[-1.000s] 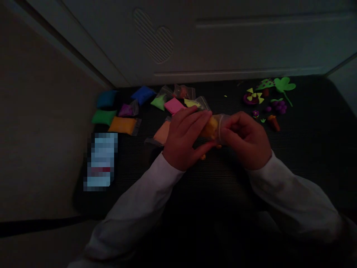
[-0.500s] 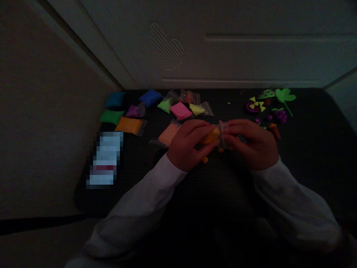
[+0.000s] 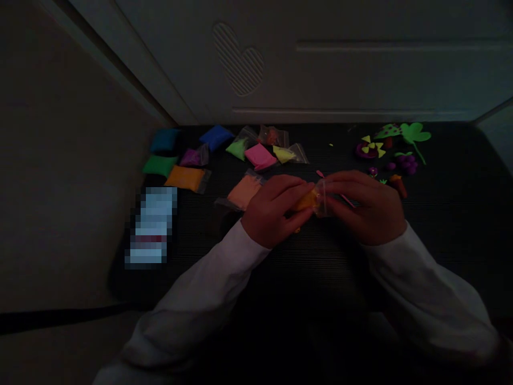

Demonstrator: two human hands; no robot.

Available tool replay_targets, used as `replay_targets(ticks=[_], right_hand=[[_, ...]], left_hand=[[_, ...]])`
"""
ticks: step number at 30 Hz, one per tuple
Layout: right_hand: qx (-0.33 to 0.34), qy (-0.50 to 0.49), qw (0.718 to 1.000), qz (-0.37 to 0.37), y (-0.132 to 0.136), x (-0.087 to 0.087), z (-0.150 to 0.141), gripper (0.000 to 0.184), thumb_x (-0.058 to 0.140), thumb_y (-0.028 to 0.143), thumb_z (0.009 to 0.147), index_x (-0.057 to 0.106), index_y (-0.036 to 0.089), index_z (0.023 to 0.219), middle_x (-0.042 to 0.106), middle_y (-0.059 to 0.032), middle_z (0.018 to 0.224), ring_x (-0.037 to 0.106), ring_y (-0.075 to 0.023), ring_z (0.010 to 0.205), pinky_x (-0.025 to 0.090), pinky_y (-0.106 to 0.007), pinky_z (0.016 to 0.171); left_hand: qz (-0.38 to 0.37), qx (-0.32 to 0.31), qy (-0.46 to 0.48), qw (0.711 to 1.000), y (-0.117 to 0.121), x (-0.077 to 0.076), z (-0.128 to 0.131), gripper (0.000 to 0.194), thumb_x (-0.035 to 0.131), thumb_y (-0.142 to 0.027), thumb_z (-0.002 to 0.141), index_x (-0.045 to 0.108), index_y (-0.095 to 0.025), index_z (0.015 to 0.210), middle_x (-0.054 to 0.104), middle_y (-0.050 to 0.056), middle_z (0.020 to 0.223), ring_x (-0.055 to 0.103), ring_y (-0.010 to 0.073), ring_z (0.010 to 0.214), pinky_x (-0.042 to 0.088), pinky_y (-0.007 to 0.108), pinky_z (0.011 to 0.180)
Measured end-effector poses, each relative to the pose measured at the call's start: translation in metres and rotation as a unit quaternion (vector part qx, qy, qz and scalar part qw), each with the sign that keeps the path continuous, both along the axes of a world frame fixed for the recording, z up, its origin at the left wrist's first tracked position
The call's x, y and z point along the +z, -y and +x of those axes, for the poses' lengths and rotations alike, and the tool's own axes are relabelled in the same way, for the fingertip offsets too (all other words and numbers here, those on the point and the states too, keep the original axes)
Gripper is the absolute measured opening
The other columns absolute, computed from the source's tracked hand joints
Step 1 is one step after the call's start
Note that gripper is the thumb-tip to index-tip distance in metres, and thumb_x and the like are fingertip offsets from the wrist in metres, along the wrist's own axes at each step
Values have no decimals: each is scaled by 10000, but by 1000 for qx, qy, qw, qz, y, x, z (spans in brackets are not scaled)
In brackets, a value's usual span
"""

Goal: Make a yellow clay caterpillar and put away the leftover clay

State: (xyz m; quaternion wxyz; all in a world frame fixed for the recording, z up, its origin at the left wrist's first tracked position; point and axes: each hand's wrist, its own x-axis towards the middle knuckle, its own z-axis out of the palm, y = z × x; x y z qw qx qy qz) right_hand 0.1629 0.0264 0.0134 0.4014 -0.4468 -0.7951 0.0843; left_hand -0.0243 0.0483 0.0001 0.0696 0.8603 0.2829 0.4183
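Observation:
A small clear zip bag of orange-yellow modelling clay (image 3: 308,200) is held between my two hands above the dark table. My left hand (image 3: 276,208) is closed round the clay-filled part. At the bag's clear upper edge, the fingers of my right hand (image 3: 366,206) pinch the plastic. A bit of orange clay (image 3: 297,230) lies just under my left fingers. Beyond the bag, a pink stick-like tool (image 3: 348,200) shows partly behind my right fingers. A bag of peach clay (image 3: 243,191) rests beside my left hand.
Several bags of clay, among them a pink one (image 3: 260,156) and an orange one (image 3: 185,178), lie at the back left. A phone with a blurred screen (image 3: 152,225) is on the left. Shaped clay pieces, including a green flower (image 3: 415,133) and purple balls (image 3: 407,163), stand back right.
Both hands have shifted slightly right with the bag. The view has tilted a little. More of the pink tool shows beyond my right fingers.

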Motion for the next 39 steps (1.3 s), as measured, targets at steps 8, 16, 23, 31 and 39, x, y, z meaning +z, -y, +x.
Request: replay_targets(ticks=[8,16,23,31,39], right_hand=[[17,3,999,-52,-2,-1,2,180,575,184,749,633,259,902,660,-24,953,613,-186,908,499,-348,794],[32,9,998,-47,-3,0,2,146,565,170,744,623,220,869,655,-36,918,613,-169,882,495,-307,781],[8,-58,993,-99,-3,5,4,73,597,183,727,619,218,787,639,-27,889,597,-167,850,476,-321,769],[21,-459,855,-242,-1,13,8,59,628,173,702,609,228,712,628,12,837,607,-122,771,501,-274,686],[34,-507,810,-292,-5,10,1,158,682,180,622,531,218,599,627,47,722,581,-91,610,502,-277,608]], left_hand=[[-9,12,-25,1000,0,-2,-1,306,606,-229,744,574,-122,1028,625,92,991,578,162,924,498,291,786],[-11,-3,-34,999,0,1,-1,291,602,-226,747,588,-94,1006,635,107,968,580,162,915,490,283,793],[-20,28,-24,999,-4,-1,-2,313,610,-251,737,593,-105,1013,634,94,975,583,157,914,488,277,800],[-29,59,-18,998,-8,-2,-6,325,609,-251,737,589,-97,1023,625,103,980,577,162,924,482,296,826],[-39,98,-32,994,-13,-6,-8,336,605,-274,737,582,-96,1022,624,102,987,572,174,945,478,306,835]])
